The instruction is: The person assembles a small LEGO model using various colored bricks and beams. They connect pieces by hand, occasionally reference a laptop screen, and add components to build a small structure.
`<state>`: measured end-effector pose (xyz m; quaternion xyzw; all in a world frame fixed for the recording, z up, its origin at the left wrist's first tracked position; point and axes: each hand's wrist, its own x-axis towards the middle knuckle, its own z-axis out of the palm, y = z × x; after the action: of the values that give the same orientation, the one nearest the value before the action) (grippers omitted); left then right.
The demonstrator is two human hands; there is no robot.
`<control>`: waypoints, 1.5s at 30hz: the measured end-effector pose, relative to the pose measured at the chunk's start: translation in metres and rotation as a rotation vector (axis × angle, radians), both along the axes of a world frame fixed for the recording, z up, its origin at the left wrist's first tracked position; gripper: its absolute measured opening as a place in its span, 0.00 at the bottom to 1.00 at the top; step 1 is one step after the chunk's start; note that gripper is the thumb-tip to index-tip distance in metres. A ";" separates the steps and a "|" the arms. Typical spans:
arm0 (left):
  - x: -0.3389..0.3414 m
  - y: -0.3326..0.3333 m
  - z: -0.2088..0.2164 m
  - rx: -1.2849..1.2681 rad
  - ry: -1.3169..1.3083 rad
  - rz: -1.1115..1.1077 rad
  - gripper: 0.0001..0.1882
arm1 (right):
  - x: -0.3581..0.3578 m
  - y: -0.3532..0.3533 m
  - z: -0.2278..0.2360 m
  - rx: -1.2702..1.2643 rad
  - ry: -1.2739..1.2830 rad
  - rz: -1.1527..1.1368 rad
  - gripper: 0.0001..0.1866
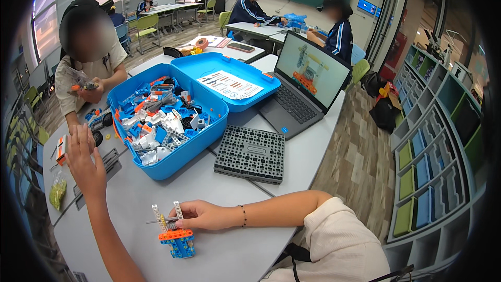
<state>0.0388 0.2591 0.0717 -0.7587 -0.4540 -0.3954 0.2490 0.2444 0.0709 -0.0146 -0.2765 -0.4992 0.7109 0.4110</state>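
My right hand [206,215] is closed on the upper part of a small building-brick model [177,243] at the table's near side. Its base is blue with an orange beam across it, and two white upright beams rise from that. A thin grey axle [154,222] sticks out sideways between the uprights. My fingertips partly hide the grey pieces there. At the left, my left hand [84,159] is raised with fingers stretched out and nothing in it. It is nearest to a white and orange block [62,149] and a black wheel [98,138].
An open blue case [175,164] full of loose pieces stands mid-table. Right of it are a dark grid plate [249,161] and an open laptop [292,105] showing a model. A bag of green pieces [58,193] lies far left. Across the table a person [88,57] holds some parts.
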 end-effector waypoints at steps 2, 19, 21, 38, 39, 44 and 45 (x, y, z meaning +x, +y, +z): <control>0.001 0.004 -0.001 -0.015 -0.010 0.006 0.29 | 0.004 0.002 0.003 0.016 -0.016 -0.002 0.15; -0.004 0.009 -0.004 -0.007 -0.014 -0.018 0.21 | 0.007 0.001 0.008 -0.009 -0.050 -0.015 0.14; -0.002 0.005 0.000 -0.019 -0.030 -0.039 0.20 | 0.007 0.001 0.007 -0.017 -0.033 -0.003 0.14; 0.033 -0.046 0.033 -0.822 -0.920 -1.051 0.27 | 0.011 -0.005 0.022 -0.111 -0.185 -0.052 0.18; 0.034 -0.048 0.034 -0.804 -0.899 -1.054 0.28 | 0.011 -0.005 0.023 -0.121 -0.198 -0.066 0.18; 0.039 -0.060 0.035 -0.568 -0.715 -1.014 0.29 | 0.012 -0.005 0.023 -0.127 -0.124 -0.091 0.17; 0.039 -0.062 0.035 -0.531 -0.694 -1.000 0.28 | 0.012 -0.005 0.023 -0.131 -0.125 -0.111 0.17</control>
<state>0.0781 0.1969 0.1072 -0.7423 -0.1829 -0.5593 -0.3205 0.2560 0.0657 0.0082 -0.3738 -0.4602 0.6994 0.3991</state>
